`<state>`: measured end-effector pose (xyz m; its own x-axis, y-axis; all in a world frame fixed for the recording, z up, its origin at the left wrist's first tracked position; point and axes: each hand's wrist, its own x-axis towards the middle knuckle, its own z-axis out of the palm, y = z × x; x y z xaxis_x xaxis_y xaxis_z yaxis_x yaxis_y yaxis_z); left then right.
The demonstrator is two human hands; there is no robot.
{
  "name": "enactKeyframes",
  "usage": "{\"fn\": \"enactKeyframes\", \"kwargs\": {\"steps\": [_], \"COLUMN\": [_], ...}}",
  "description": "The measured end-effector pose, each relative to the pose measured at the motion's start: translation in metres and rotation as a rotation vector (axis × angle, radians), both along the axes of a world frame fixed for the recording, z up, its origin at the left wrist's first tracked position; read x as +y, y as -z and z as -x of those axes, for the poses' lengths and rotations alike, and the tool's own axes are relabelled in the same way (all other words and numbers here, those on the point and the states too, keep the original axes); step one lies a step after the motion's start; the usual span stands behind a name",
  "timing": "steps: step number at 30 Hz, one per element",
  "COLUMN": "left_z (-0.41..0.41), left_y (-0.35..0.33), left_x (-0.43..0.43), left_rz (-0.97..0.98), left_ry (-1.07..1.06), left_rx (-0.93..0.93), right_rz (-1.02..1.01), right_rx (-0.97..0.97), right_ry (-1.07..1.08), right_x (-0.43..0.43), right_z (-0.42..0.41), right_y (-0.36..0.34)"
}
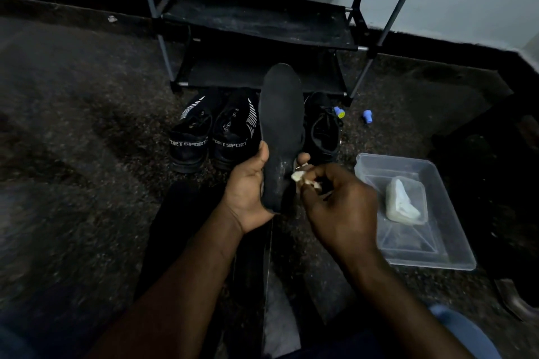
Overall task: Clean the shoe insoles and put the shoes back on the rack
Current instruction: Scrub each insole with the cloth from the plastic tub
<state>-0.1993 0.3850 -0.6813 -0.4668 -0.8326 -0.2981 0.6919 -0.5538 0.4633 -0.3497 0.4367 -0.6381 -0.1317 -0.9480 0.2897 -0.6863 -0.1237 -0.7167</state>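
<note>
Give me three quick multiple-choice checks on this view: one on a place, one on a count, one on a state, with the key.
1. Where is the clear plastic tub?
A. on a rack shelf
B. on the floor, to the person's right
C. on the person's lap

2. How many SPORT-lettered shoes stand on the floor?
A. one
B. two
C. four

3. What is the left hand doing?
A. gripping the black insole
B. lying flat on the floor
C. holding a shoe

Key:
1 B: the tub sits on the floor, just beyond the right hand.
2 B: two heels side by side read SPORT.
3 A: its thumb and fingers curl round the insole's heel end, while the right hand pinches a small white wad against it.
</note>
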Motion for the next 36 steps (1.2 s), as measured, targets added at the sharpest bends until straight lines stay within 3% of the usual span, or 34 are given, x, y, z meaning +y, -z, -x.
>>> {"fn": "enactKeyframes", "kwargs": {"steps": [12, 18, 31, 36], "left_z": [0.002, -0.005, 0.007, 0.004], "left_y": [-0.005, 0.003, 0.009, 0.011], "left_x": [0.0, -0.006, -0.011, -0.014], "left_rz": [0.0, -0.013, -0.024, -0.075], "left_ry": [-0.025, 0.054, -0.113, -0.149], "left_rx": [-0.034, -0.059, -0.193, -0.25], "right_rz": [0.207, 0.131, 0.153, 0.18], "right_rx": [0.29, 0.318, 0.416, 0.498], "right_ry": [-0.167, -0.318, -0.145, -0.369], "right_x": [-0.052, -0.043, -0.068, -0.035], "right_z": [-0.004, -0.004, -0.008, -0.017], "right_y": [-0.016, 0.007, 0.001, 0.018]}}
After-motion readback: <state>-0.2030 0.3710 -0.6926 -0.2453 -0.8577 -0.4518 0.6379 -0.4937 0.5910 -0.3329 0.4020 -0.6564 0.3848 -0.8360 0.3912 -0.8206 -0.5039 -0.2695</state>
